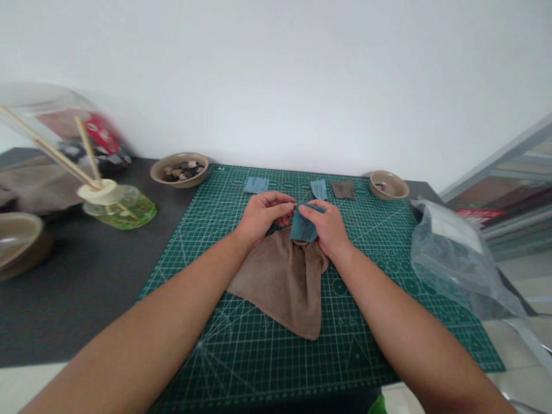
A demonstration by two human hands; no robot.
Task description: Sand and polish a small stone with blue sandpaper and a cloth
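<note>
My right hand [330, 227] grips a blue piece of sandpaper [303, 227], its thumb lying across the top edge. Just left of it, my left hand [264, 215] is closed in a pinch, fingertips close to the paper; whatever small thing it may hold is too hidden to name. Beneath both hands a brown cloth [280, 276] lies crumpled on the green cutting mat [241, 362], partly bunched by the right hand. Beyond the hands lie a blue sandpaper piece [257, 184], another smaller blue piece [318, 189] and a brown piece [342, 189].
At the back left stands a bowl of small stones [180, 170]; a second bowl [389, 186] is at the back right. A reed diffuser [118, 206] and another bowl [19, 244] are on the left. A clear plastic bag [457, 259] covers the mat's right edge. A white wall rises behind.
</note>
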